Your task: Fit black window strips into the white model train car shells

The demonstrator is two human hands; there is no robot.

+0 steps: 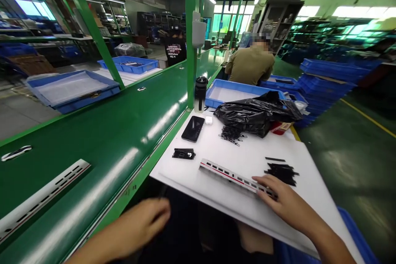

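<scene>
My right hand lies on the end of a long white model train car shell with a red stripe and dark windows, on a white plastic board. Just beyond my fingers is a heap of black strips. My left hand hangs off the board's near edge, fingers curled, beside the green conveyor belt. Whether it holds anything is unclear. Further up the board are a tangle of thin black parts, a black phone and a black component.
A black plastic bag, a dark bottle and a blue tray stand at the board's far end. A seated person in an olive shirt is beyond them. Stacked blue crates stand to the right. Another train shell lies on the belt.
</scene>
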